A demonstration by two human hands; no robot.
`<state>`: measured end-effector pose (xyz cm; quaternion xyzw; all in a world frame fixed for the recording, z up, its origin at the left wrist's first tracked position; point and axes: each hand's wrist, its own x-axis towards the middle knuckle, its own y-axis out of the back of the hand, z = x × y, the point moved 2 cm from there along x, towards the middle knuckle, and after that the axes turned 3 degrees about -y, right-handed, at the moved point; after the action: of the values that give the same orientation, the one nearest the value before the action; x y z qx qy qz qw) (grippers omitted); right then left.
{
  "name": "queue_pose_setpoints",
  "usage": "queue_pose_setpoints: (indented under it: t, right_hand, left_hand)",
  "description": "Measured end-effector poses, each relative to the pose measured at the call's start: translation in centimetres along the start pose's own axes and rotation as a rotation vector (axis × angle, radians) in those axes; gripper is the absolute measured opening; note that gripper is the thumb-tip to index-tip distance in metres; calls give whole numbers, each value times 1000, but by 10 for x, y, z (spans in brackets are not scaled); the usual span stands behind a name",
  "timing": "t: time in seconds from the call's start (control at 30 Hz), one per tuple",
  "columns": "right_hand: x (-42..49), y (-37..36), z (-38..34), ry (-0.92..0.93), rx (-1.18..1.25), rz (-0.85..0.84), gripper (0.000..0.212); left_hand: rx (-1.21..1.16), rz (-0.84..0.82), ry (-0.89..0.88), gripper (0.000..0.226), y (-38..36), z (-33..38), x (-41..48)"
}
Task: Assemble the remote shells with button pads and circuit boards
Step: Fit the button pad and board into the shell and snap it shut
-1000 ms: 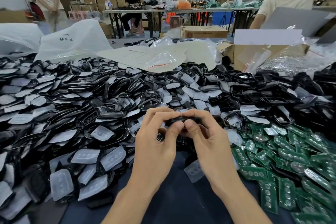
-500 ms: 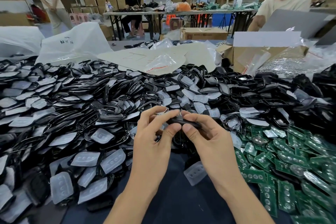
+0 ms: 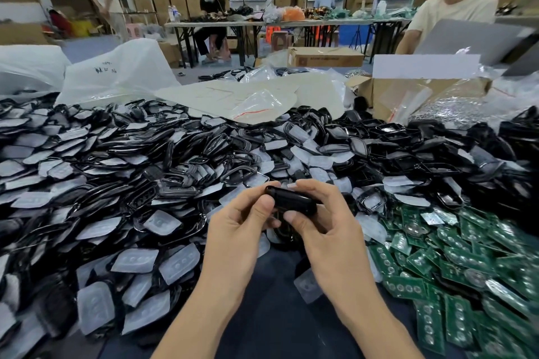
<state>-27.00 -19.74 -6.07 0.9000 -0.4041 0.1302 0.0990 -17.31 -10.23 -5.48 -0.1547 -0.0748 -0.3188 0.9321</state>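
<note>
Holding one black shell (image 3: 291, 199) up off the surface (image 3: 271, 315), roughly level and edge-on to the camera. Pinched at its left end by the left hand (image 3: 239, 230), thumb on the near edge, fingers curled round the far side. Clamped along its right part by the right hand (image 3: 326, 230), thumb underneath, fingers wrapped over the top. Both hands closed on it, neither free. Cannot tell whether a pad or board already sits inside, with the inner face turned away and covered. Probably pressing or seating parts in this single unit.

Left of the hands and beyond them, a deep heap of black shells (image 3: 116, 172) mixed with cloudy button pads (image 3: 134, 259), seated or merely resting, cannot tell. Right of the hands, a spread of green circuit boards (image 3: 437, 271). Just below the right wrist, one loose pad (image 3: 306, 285).

Judging by those heaps, barely dented overall: a great many parts waiting, no plain stack of finished remotes in sight. Left for this one: close up, set aside, reach for another.
</note>
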Motion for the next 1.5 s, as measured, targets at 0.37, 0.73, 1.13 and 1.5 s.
queue_pose_setpoints:
  t: [0.37,0.73,1.13,1.5]
  right_hand:
    - [-1,1,-11,-64,240,-19,14]
    - [0,0,-1,-145,238,-73,13]
    - [0,2,1,-236,304,-7,18]
    - [2,-5,1,-407,738,-130,13]
  left_hand:
    - [58,122,-136,20,0,8,-5]
    - [424,133,-308,11,1,-3,-8]
    - [503,84,-346,17,-2,-8,-9]
    - [410,99,-279,27,-7,-3,-13]
